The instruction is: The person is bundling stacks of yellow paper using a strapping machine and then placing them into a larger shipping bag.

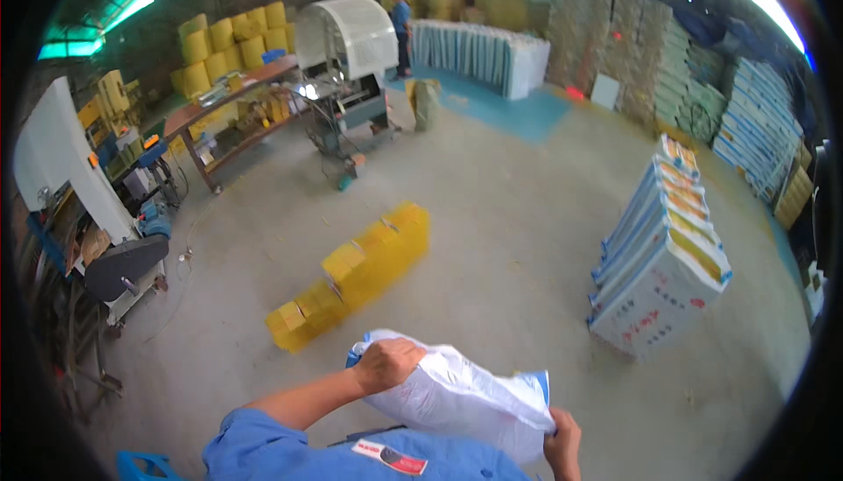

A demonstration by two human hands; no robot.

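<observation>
A white woven sack (457, 397) with blue edge strips hangs in front of my body, its upper edge facing me. My left hand (391, 364) is closed on the sack's left upper corner. At the opposite corner, my right hand (563, 441) grips the edge with fingers curled round it. Whether anything is inside the sack cannot be seen. Just beyond it on the floor lies a row of yellow bundles (369, 257), somewhat blurred.
Several upright filled white sacks (663, 257) stand in a row at the right. A machine (132, 253) is at the left, near a workbench (237, 90). Farther back are a white-hooded machine (349, 37), stacked yellow rolls (215, 50), a sack row (474, 50) and a person (401, 28).
</observation>
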